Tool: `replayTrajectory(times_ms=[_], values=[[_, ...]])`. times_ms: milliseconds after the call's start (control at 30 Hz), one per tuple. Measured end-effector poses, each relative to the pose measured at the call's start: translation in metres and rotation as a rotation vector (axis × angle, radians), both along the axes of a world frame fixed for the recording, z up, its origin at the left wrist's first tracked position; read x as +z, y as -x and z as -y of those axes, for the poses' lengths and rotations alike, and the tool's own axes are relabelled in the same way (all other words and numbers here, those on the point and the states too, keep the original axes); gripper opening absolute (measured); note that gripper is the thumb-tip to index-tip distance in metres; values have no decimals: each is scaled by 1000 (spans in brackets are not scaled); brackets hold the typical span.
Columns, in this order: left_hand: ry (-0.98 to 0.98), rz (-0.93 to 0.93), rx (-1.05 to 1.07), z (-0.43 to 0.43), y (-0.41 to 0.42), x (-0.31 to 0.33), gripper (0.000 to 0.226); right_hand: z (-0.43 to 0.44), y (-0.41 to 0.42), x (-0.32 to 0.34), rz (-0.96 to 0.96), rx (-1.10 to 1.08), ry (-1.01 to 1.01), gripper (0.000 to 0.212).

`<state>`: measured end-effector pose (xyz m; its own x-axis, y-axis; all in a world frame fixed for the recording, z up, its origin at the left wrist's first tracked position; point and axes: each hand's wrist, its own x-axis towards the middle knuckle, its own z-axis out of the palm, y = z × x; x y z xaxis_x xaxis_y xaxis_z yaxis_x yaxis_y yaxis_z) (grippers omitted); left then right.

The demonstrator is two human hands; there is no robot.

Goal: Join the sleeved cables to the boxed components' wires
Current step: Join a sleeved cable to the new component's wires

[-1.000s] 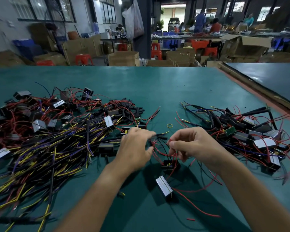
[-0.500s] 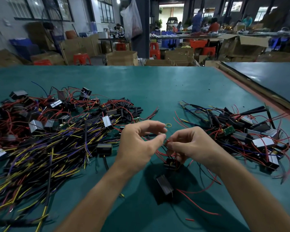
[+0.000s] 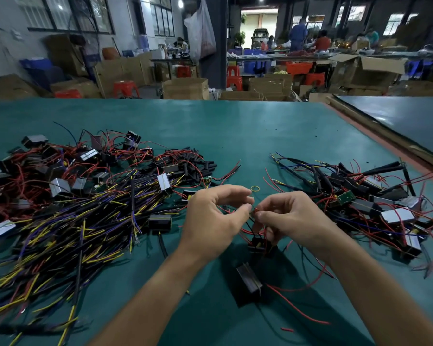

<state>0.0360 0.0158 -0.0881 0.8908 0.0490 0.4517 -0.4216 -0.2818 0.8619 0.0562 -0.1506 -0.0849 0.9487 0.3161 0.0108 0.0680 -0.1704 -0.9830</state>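
- Underneath everything lies a teal table [image 3: 235,126], with cardboard boxes [image 3: 185,88], red stools [image 3: 125,88] and seated workers behind it in a dim workshop.
- A heap of sleeved cables [image 3: 68,221] covers the table's left; a pile of boxed components [image 3: 375,203] with red wires sits right.
- Compared with a second ago, both hands sit slightly higher and closer, fingertips now meeting.
- The left hand [image 3: 215,221] and right hand [image 3: 288,218] pinch thin wire ends [image 3: 254,211] between thumb and forefinger, near the table's middle.
- These wires run down to a small black component [image 3: 259,244] below.
- Another boxed component [image 3: 249,280] lies nearer, its long axis running diagonally, far-left to near-right.
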Motion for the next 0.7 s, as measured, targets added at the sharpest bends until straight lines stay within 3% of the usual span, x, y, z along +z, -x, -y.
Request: replayTrajectory(times_ms=[167,300,433,700], values=[[-17,-34,6,-2,-3,-2,22,1,1,0,-4,-7,-8,13],[-75,-128,158,-12,-13,-6,12,1,-1,0,-13,-39,-57,15],[-565,-246,305,-29,-20,-16,15,1,-2,0,-35,-46,-64,13],[-670,-250,-8,-22,-26,-32,38,1,-2,0,-58,-32,-72,15]])
